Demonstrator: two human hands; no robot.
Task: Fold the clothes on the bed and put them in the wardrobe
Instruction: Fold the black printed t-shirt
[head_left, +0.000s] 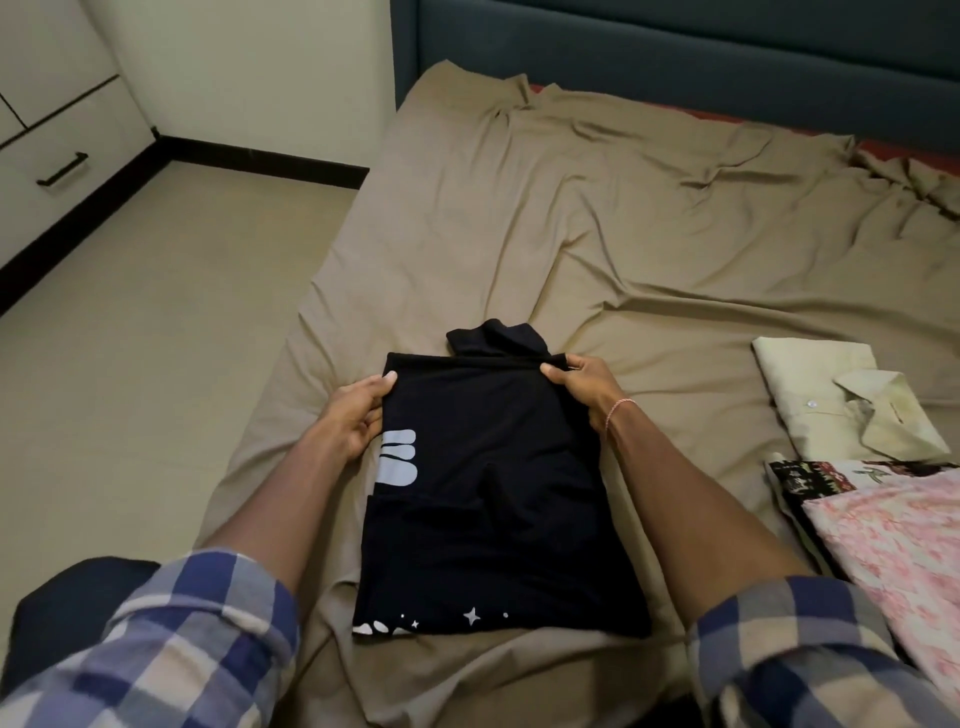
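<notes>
While the black shirt (493, 499) lies folded on the bed (597, 218), we pinch its far corners: left hand (353, 415) one side, right hand (584, 387) the other.

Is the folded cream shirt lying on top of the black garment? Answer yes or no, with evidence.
No: the cream shirt lies on the bed sheet off to the right, apart from the black garment.

The bed (675, 47) is covered by a wrinkled tan sheet (649, 218). A folded black garment (493, 499) is laid near its front edge. At right, a folded pale shirt (841, 405), dark patterned cloth (810, 480) and pink floral cloth (893, 540) are grouped.
</notes>
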